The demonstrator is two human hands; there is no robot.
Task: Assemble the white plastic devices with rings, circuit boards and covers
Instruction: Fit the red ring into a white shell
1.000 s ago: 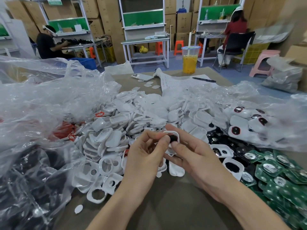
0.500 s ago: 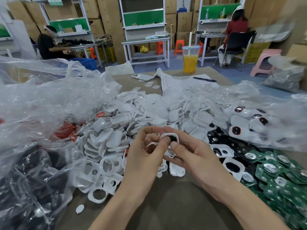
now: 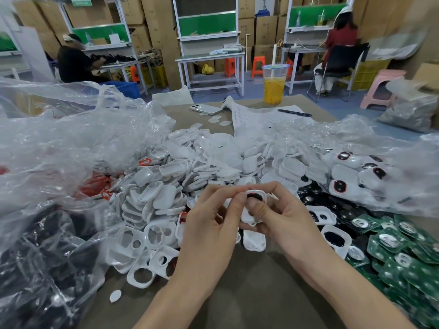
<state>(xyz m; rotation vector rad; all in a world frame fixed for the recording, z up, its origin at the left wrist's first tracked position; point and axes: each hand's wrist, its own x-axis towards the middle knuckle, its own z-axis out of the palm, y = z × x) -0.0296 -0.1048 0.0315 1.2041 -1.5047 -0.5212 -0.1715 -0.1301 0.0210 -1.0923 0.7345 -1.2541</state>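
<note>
Both hands hold one white plastic device (image 3: 250,216) above the table's middle. My right hand (image 3: 282,217) grips it from below and the side, thumb on its face. My left hand (image 3: 211,224) pinches its upper edge, where a red ring and a black opening (image 3: 255,197) show. A heap of white shells and covers (image 3: 190,176) lies behind. White frames with holes (image 3: 152,236) lie front left. Green circuit boards (image 3: 403,252) are piled at the right. Red rings (image 3: 97,184) sit at the left under plastic. Assembled devices (image 3: 344,179) lie in a clear bag at the right.
Clear plastic bags (image 3: 59,143) with dark parts (image 3: 42,257) crowd the left. At the table's far end stand a cup of orange drink (image 3: 273,86), a phone (image 3: 205,109), a sheet of paper (image 3: 263,117) and a pen (image 3: 294,113). Two people sit at benches behind.
My hands have stayed at the same place. The fingers have shifted on the device, and its red-ringed opening now shows between my thumbs.
</note>
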